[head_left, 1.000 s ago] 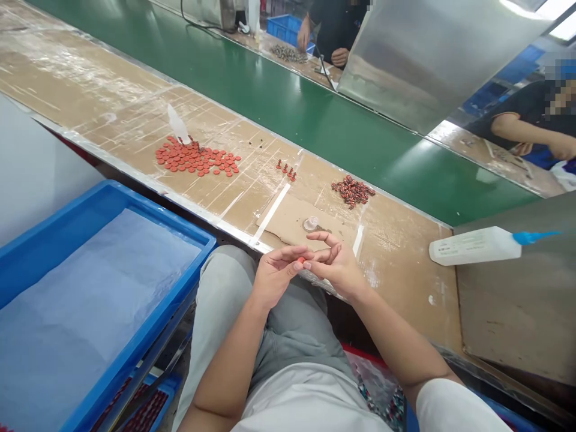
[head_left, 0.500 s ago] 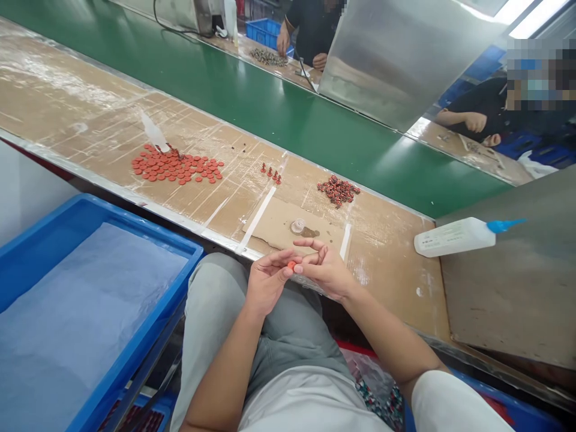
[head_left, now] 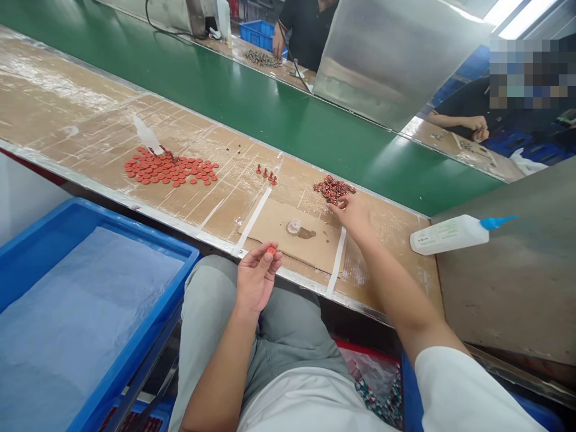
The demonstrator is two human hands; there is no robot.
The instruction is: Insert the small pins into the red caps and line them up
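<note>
Above my lap, my left hand [head_left: 257, 279] pinches a small orange-red disc [head_left: 271, 251] between thumb and fingertips. My right hand [head_left: 353, 215] reaches over the table to the near edge of a pile of small red-and-black parts [head_left: 333, 189]. Its fingers are curved and a little apart, with nothing visible between them. In front of my hands, a small clear cup [head_left: 294, 227] sits on a cardboard sheet [head_left: 270, 225], beside a wet brown stain. Left of the pile, several small red pieces [head_left: 265, 173] stand upright in a short row.
Many orange-red discs [head_left: 171, 171] lie to the left, with a white pointed nozzle [head_left: 147, 133] among them. A white bottle with a blue tip [head_left: 450, 235] lies at right against a panel [head_left: 508, 270]. A blue tray [head_left: 193, 255] is at lower left. Co-workers sit beyond the green belt [head_left: 252, 102].
My right hand has left the disc and moved forward and right to the pile of red-and-black parts. My left hand keeps the disc, slightly further left.
</note>
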